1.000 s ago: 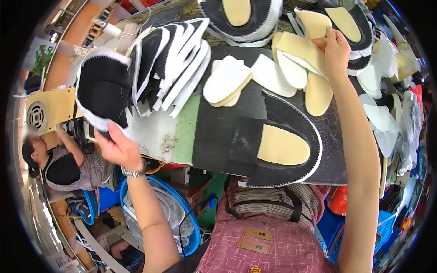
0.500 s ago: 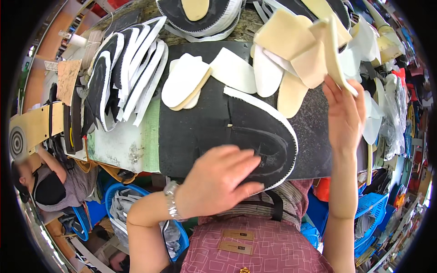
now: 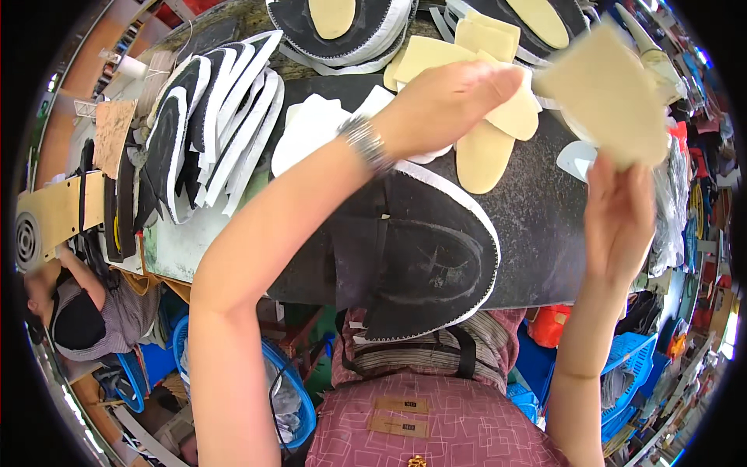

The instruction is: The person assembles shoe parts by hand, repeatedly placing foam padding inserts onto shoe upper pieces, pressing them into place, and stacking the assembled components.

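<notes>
My right hand point(image 3: 621, 198) grips a beige, rounded insole-shaped pad point(image 3: 607, 93), blurred and raised above the table's right side. Over a loose pile of beige pads point(image 3: 486, 159) my left hand point(image 3: 451, 105) stretches its fingers to the right, with no grasped piece showing; the fingertips partly overlap. White insole-shaped pads point(image 3: 305, 134) lie partly hidden behind my left forearm. In front of me a black shoe-upper piece point(image 3: 440, 257) with a white stitched edge lies flat, its near end over the table's front edge.
Several black-and-white shoe uppers point(image 3: 222, 117) lean in a stack at left. More uppers point(image 3: 381, 39) are piled at the back. A blue basket point(image 3: 307, 420) sits below left, another point(image 3: 634, 362) below right. A person point(image 3: 85, 311) sits at far left.
My left hand has moved from the black upper up to the beige pile. My right hand has shifted right with the pad, now turned flatter to view. The black upper has slid slightly left and nearer.
</notes>
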Tool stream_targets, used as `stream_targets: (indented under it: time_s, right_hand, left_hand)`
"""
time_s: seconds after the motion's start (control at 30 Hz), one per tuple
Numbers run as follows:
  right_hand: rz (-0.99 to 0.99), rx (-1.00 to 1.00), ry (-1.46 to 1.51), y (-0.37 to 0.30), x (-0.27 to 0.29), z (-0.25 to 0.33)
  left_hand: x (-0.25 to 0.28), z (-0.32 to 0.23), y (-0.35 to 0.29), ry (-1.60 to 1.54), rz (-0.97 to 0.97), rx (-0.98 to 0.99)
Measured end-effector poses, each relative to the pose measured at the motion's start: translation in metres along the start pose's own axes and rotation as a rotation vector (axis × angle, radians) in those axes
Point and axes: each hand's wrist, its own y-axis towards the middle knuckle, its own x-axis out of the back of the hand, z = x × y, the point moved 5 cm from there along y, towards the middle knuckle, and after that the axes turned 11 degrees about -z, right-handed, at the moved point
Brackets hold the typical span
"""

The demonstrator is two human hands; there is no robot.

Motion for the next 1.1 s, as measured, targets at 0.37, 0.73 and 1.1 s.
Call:
stream_targets:
  time_s: [0.37,0.73,1.1]
  right_hand:
    - [-0.015,-0.467,-0.593,-0.127,0.025,-0.061]
    - [-0.049,-0.392,-0.798,-0.117,0.018,-0.09]
    - [0.451,0.262,-1.463,-0.11,-0.025,-0.087]
  left_hand:
    - [-0.011,-0.033,-0.183,0.33,-0.245,0.29]
    - [-0.004,0.004,-0.187,0.445,-0.304,0.365]
    - [-0.048,-0.015,-0.195,1.199,0.23,-0.527]
